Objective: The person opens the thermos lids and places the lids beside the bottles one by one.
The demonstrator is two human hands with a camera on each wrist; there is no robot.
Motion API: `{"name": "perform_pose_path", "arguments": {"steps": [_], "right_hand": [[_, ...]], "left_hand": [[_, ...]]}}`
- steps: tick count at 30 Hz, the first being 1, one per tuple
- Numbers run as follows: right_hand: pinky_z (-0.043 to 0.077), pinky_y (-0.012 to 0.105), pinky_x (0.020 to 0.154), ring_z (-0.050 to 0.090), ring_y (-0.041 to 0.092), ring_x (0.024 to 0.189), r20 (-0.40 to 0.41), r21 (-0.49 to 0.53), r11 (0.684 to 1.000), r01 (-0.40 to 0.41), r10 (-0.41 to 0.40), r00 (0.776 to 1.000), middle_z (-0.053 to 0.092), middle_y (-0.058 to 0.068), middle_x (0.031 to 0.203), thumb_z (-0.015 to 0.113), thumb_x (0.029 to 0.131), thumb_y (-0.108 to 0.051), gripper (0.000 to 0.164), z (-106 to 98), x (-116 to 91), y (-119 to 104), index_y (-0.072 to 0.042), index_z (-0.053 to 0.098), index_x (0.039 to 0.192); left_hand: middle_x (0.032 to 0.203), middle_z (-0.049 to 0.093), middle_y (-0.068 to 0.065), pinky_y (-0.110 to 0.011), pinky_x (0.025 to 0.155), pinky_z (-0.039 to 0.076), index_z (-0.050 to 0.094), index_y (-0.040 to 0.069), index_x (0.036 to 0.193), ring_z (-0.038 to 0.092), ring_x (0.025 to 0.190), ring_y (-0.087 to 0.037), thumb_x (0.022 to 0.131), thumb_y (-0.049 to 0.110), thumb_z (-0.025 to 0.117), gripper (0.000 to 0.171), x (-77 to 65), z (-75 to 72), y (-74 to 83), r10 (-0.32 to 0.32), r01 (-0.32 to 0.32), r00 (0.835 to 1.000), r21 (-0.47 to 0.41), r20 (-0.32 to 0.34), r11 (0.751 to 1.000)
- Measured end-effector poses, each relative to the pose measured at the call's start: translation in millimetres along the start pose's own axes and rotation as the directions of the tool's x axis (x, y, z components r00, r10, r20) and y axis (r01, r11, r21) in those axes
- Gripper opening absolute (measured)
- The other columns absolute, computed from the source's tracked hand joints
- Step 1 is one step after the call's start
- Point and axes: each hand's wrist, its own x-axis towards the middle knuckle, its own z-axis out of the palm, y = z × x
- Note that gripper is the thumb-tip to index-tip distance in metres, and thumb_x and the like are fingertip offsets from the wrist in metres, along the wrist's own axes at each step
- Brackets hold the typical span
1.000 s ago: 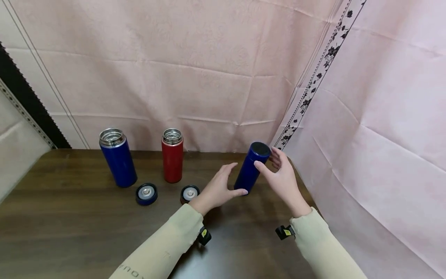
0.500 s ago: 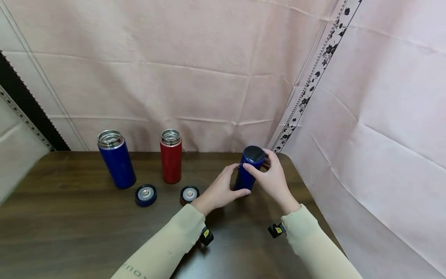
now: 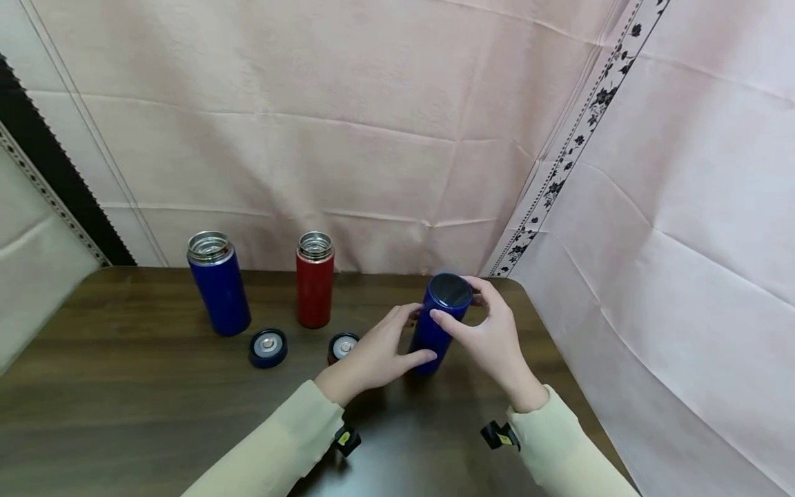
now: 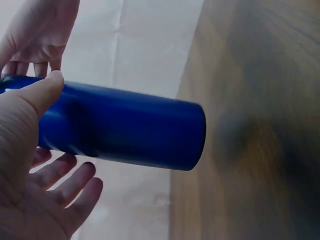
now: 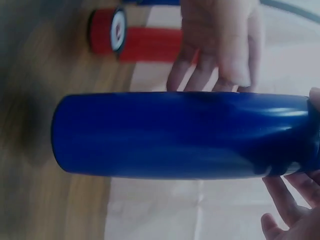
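Note:
A blue thermos bottle [image 3: 435, 331] with its dark-topped lid on stands slightly tilted on the right part of the table in the head view. My right hand [image 3: 497, 331] grips it near the lid, thumb on the front and fingers round the far side. On its left side, my left hand [image 3: 379, 352] is cupped around the lower body, thumb in front, fingers loosely spread. In the left wrist view the left thumb [image 4: 47, 90] overlaps the bottle, while several fingertips end just beside it. The right wrist view shows the left fingers [image 5: 195, 75] close along the bottle's side.
Further left stand another blue thermos [image 3: 220, 290] and a red thermos [image 3: 315, 283], both lidless with steel necks. In front of them lie a blue lid [image 3: 268, 348] and a second lid [image 3: 341, 346], inner sides up. Pink cloth walls [image 3: 385, 138] border the wooden table [image 3: 155, 414].
The blue bottle in my right hand has come nearer to me and slightly left. My left hand has moved in closer around its lower part. The other bottles and lids stay put.

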Motion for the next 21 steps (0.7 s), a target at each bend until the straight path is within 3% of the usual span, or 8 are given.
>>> {"name": "perform_pose_path", "arguments": {"steps": [4, 13, 17, 21], "right_hand": [[0.043, 0.044, 0.093, 0.059, 0.013, 0.101, 0.043, 0.100, 0.995, 0.019, -0.023, 0.999, 0.063, -0.009, 0.113, 0.082, 0.077, -0.034, 0.052, 7, -5, -24, -0.031, 0.058, 0.123], [0.042, 0.040, 0.099, 0.059, 0.023, 0.109, 0.158, 0.349, 0.934, 0.077, -0.140, 0.977, 0.061, 0.000, 0.123, 0.080, 0.077, -0.007, 0.057, 31, -13, -70, -0.021, 0.058, 0.128], [0.045, 0.036, 0.095, 0.061, 0.025, 0.103, 0.187, 0.397, 0.912, 0.100, -0.186, 0.965, 0.063, 0.001, 0.119, 0.082, 0.075, -0.004, 0.061, 46, -17, -79, -0.021, 0.057, 0.128], [0.047, 0.036, 0.090, 0.062, 0.026, 0.097, 0.213, 0.422, 0.901, 0.106, -0.212, 0.954, 0.065, 0.004, 0.111, 0.082, 0.075, -0.005, 0.060, 59, -18, -82, -0.019, 0.057, 0.128]], "left_hand": [[0.138, 0.045, 0.005, -0.047, 0.097, 0.046, 0.031, 0.027, 0.147, 0.050, 0.124, -0.018, 0.084, 0.058, 0.065, 0.079, -23.1, -17.5, -0.5, 0.001, -0.001, 1.000, -0.002, 0.007, 1.000], [0.129, 0.052, 0.012, -0.050, 0.097, 0.044, 0.040, 0.033, 0.139, 0.054, 0.117, -0.013, 0.078, 0.059, 0.072, 0.074, -70.0, -51.9, -2.0, 0.017, -0.018, 1.000, -0.100, -0.013, 0.995], [0.123, 0.058, 0.015, -0.046, 0.095, 0.046, 0.043, 0.038, 0.135, 0.057, 0.110, -0.008, 0.076, 0.053, 0.077, 0.069, -83.6, -64.2, -11.9, 0.035, -0.037, 0.999, -0.149, -0.017, 0.988], [0.120, 0.058, 0.019, -0.041, 0.094, 0.048, 0.046, 0.043, 0.131, 0.058, 0.105, -0.004, 0.075, 0.048, 0.080, 0.065, -97.9, -76.7, -22.0, 0.022, -0.027, 0.999, -0.129, -0.045, 0.991]]}}
